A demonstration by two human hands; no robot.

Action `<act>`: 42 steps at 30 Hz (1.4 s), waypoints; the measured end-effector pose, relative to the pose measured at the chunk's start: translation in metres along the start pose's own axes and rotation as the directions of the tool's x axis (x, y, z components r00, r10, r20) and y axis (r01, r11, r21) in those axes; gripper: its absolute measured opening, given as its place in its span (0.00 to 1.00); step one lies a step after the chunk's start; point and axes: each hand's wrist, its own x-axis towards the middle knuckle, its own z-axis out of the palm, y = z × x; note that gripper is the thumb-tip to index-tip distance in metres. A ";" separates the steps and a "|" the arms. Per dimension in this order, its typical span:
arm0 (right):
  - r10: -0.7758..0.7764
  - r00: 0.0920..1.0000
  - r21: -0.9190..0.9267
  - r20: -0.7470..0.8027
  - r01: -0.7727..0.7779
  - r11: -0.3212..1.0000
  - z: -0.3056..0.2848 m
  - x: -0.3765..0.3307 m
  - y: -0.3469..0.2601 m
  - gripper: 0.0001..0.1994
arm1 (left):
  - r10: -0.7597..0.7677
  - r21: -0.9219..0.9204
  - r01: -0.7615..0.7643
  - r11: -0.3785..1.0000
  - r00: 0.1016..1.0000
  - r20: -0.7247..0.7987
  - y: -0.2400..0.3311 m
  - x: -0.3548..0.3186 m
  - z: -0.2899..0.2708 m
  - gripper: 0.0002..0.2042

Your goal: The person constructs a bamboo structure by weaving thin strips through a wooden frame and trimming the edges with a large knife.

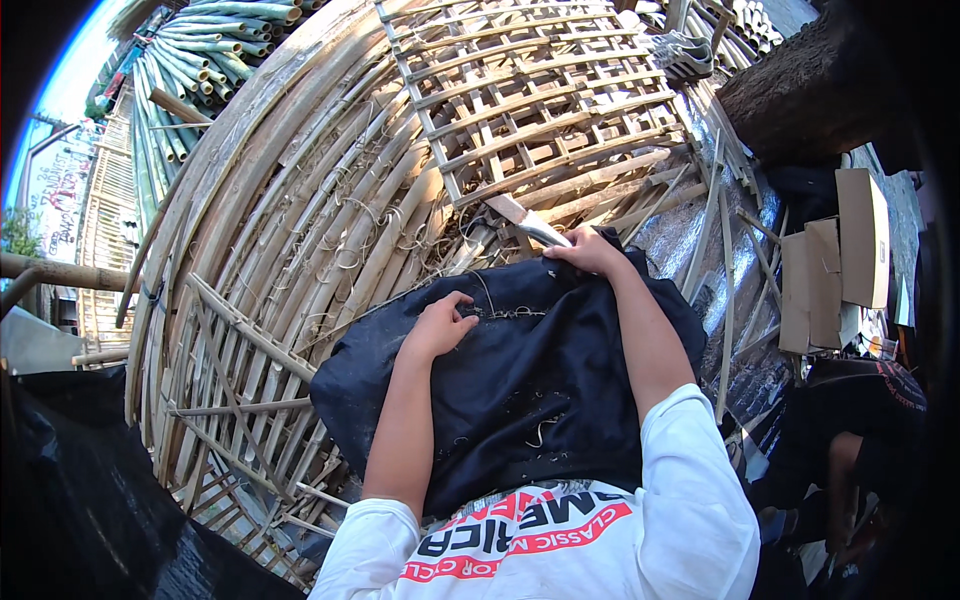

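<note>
My right hand [592, 252] is closed around the near end of a knife [543, 229], whose blade points up and to the left, toward the bamboo lattice. A dark cloth [540, 400] covers my lap, dotted with thin bamboo shavings. Above the cloth my left hand [440, 325] is loosely curled, with thumb and index finger apart and nothing visible between them. A thin curled shaving [487, 290] lies close to its fingertips. Beyond the knife sits a woven bamboo lattice panel [540, 95], its lower edge close to the blade tip.
Long split bamboo strips [320, 210] spread across the left and middle, littered with shavings. Bundled green bamboo poles [190, 60] stand far left. A tree trunk [800, 90] and a cardboard box [825, 260] are at right. Another person [850, 450] crouches lower right.
</note>
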 end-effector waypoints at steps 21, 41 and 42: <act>-0.230 0.834 -0.416 -0.502 0.000 0.909 0.039 -0.005 0.006 0.37 | -0.005 -0.018 0.005 1.000 1.000 0.015 0.002 0.003 0.001 0.21; -0.138 0.856 -0.455 -0.498 -0.123 0.882 0.051 -0.021 -0.024 0.32 | 0.006 -0.005 -0.006 1.000 1.000 0.008 -0.006 0.006 0.002 0.21; -0.202 0.835 -0.518 -0.512 -0.112 0.848 0.047 -0.018 -0.018 0.30 | 0.009 -0.011 -0.008 1.000 1.000 0.011 -0.004 0.006 0.003 0.21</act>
